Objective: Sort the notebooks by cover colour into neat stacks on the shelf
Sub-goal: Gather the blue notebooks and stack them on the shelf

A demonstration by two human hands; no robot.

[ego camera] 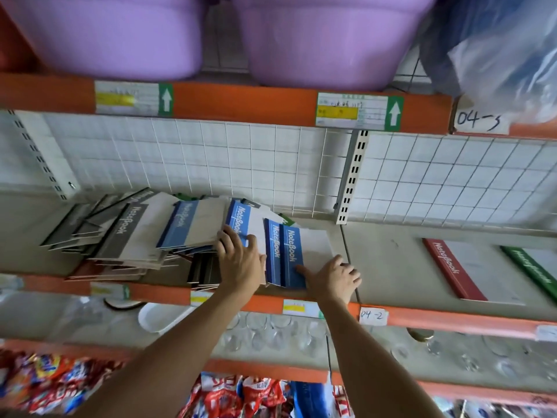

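Step in hand: squaring up the blue stack. Right hand (333, 277) rests flat on the top blue notebook (304, 256), fingers relaxed, thumb on the blue spine band. Left hand (239, 257) lies spread, fingers straight, on blue notebooks just left of it, at the edge of the mixed pile (129, 236) (grey and blue covers fanned out further left). Red notebook (452, 268) and green notebook (530, 271) lie well right of the right hand. Judgement: press lightly, slide covers together spine to spine, keep the front edges back from the shelf lip (271, 303).
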